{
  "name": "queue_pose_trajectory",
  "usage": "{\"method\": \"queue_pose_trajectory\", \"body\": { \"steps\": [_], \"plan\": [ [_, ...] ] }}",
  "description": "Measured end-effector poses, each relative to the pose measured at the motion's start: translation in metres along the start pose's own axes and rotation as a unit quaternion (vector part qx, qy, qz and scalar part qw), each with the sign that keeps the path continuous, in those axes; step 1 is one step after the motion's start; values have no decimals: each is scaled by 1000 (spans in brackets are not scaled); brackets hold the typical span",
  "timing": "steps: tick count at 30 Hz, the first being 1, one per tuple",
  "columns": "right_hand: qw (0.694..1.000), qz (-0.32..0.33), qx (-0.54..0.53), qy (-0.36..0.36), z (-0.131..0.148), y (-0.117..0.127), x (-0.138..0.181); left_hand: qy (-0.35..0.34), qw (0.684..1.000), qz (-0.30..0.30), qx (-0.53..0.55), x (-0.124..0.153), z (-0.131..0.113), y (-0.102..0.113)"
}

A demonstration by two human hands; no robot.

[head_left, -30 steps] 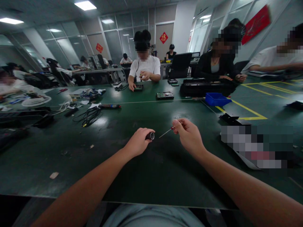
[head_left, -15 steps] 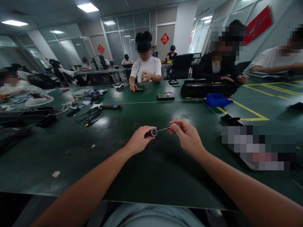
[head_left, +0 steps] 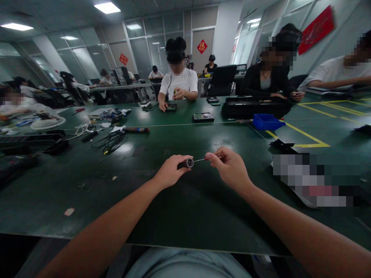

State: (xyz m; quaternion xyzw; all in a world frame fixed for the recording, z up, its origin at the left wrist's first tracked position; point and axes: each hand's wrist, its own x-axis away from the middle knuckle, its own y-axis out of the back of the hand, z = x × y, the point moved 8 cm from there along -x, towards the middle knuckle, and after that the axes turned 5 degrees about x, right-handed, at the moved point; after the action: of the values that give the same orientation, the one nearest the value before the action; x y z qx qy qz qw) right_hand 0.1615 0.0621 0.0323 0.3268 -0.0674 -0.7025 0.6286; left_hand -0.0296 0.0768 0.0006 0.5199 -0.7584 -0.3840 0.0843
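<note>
Clock positions are read from your seat, with 12 o'clock straight ahead. The near edge (head_left: 208, 250) of the green table (head_left: 179, 220) crosses in front of you, and both your forearms extend over it. At 10 o'clock, a paper scrap (head_left: 69, 212) lies flat, set in from that edge. At 2 o'clock, a flat item with a pale rim (head_left: 311, 205) bounds the space beside your right forearm; its upper face is pixelated and cannot be identified.

Your hands are at 12 o'clock, above the tabletop and well inside the near edge. Your left hand (head_left: 171, 171) pinches a dark cylinder (head_left: 187, 163) between thumb and fingers, its round end turned toward 3 o'clock. Your right hand (head_left: 232, 165) pinches a thin-shafted screwdriver (head_left: 199, 160) by its reddish handle. The shaft points toward 9 o'clock and meets the cylinder's end; the depth of the tip cannot be told. A narrow gap separates your hands. Green surface extends between your forearms back to the near edge.

Farther out, a coiled black cable (head_left: 111, 142) lies at 11 o'clock, and a blue bin (head_left: 267, 122) stands at 1 o'clock. Beyond your hands at 12 o'clock lies a circuit board (head_left: 203, 117). Past it, a co-worker in a white shirt (head_left: 189, 82) sits at the far edge.
</note>
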Motion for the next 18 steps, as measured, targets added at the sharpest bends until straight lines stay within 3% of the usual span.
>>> {"method": "queue_pose_trajectory", "body": {
  "steps": [8, 13, 18],
  "plan": [
    [995, 60, -71, 39, 12, -8, 3, -3, 1000, -2, -5, 0, 2, 1],
    [991, 116, -28, 55, 17, -16, 8, 5, 999, -37, -2, -1, 10, 8],
    [994, 101, -14, 29, 14, -16, 8, -1, 999, -31, -8, -1, 10, 6]
  ]
}}
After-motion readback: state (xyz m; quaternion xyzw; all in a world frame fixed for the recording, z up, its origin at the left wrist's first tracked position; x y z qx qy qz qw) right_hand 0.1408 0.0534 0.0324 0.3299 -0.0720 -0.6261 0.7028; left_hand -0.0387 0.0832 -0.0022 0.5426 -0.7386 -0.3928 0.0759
